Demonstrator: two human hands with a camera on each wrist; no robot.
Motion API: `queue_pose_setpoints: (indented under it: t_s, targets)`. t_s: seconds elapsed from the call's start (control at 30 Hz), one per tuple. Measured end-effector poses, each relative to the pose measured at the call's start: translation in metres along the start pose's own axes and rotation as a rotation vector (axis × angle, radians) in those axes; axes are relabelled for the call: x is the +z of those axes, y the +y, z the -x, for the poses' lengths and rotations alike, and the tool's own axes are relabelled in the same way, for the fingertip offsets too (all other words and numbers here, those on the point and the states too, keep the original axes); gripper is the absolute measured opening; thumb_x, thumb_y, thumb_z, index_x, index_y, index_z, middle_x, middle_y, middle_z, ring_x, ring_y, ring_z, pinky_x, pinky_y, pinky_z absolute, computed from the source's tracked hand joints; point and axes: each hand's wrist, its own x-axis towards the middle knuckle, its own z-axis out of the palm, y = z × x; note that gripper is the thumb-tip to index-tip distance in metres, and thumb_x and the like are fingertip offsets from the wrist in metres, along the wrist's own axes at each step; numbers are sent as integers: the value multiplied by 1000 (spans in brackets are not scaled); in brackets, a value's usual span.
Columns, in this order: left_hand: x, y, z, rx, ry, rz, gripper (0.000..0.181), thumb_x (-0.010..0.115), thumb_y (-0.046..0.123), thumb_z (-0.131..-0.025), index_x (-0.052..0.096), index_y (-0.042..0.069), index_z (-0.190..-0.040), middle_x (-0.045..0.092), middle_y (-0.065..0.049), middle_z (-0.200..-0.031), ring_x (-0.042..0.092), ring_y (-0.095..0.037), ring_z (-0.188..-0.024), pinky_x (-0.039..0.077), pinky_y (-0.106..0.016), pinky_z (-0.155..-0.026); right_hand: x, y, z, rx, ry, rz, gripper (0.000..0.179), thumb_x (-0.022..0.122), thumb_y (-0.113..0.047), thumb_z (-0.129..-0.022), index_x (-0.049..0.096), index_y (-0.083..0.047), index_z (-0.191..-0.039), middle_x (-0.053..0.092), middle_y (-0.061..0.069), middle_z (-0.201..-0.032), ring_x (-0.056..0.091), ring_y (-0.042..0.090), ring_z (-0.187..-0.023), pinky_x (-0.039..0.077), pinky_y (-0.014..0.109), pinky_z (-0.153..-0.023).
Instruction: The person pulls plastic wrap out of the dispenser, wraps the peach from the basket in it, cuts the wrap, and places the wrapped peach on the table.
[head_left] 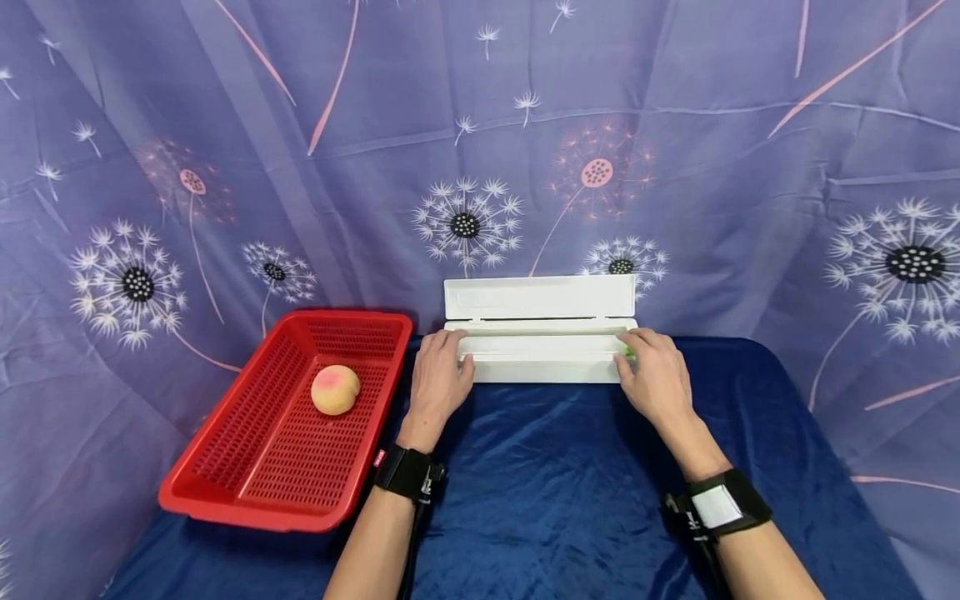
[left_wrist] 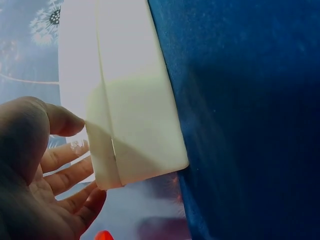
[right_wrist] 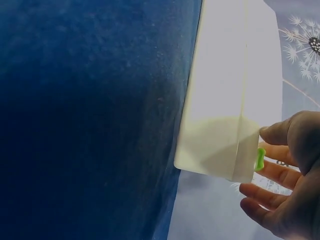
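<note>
A long white box (head_left: pixel 543 371) lies crosswise at the back of the table, its hinged lid (head_left: pixel 540 297) standing up behind it. My left hand (head_left: pixel 441 375) holds the box at its left end, thumb by the front rim and fingers around the end. At the other end, my right hand (head_left: pixel 658 371) holds it likewise, fingers bent around the corner. A small bright green piece (right_wrist: pixel 260 159) shows at the right end, between thumb and fingers. The inside of the box is white, with a long trough along it.
To the left stands a red perforated basket (head_left: pixel 367 450) with a peach (head_left: pixel 335 389) inside. Dark blue cloth (head_left: pixel 547 500) covers the table. A purple curtain with dandelion prints (head_left: pixel 375 208) hangs right behind the box.
</note>
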Motion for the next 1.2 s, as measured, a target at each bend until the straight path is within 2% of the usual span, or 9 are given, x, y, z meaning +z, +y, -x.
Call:
queue_pose_setpoints:
  t_s: [0.2, 0.37, 0.5, 0.87, 1.2]
  targets:
    - [-1, -2, -2, -2, -3, 2, 26, 73, 15, -97, 74, 5, -121, 70, -12, -120, 59, -35, -122, 45, -47, -110, 5, -2, -6, 8, 11, -9, 23, 74, -1, -94, 77, 7, -115, 71, 24, -123, 60, 51, -117, 48, 67, -95]
    - [-1, -4, -3, -10, -12, 7, 11, 71, 15, -100, 77, 8, -106, 70, -10, -117, 60, -33, -119, 47, -45, -107, 7, -3, -10, 21, 35, -12, 11, 74, 1, -93, 80, 6, -100, 73, 22, -117, 62, 50, -111, 50, 63, -93]
    - [-1, -6, -4, -20, -5, 21, 10, 71, 16, -102, 77, 8, -100, 70, -9, -115, 60, -32, -117, 49, -44, -103, 9, -3, -13, 22, 67, -12, 6, 75, 2, -91, 79, 5, -92, 74, 22, -112, 63, 49, -105, 50, 61, -92]
    - [-4, -7, -4, -49, 13, 63, 16, 68, 21, -105, 80, 10, -106, 73, -7, -114, 63, -30, -111, 53, -44, -96, 14, 1, -12, 44, 117, -13, 3, 75, -1, -90, 77, 0, -92, 74, 19, -104, 63, 48, -98, 49, 64, -86]
    - [-9, -8, -5, -87, 32, 87, 19, 69, 23, -105, 81, 10, -112, 73, -9, -114, 65, -31, -108, 55, -46, -93, 16, 2, -14, 59, 127, 0, 4, 75, -2, -93, 79, -1, -95, 75, 20, -104, 64, 47, -98, 47, 65, -91]
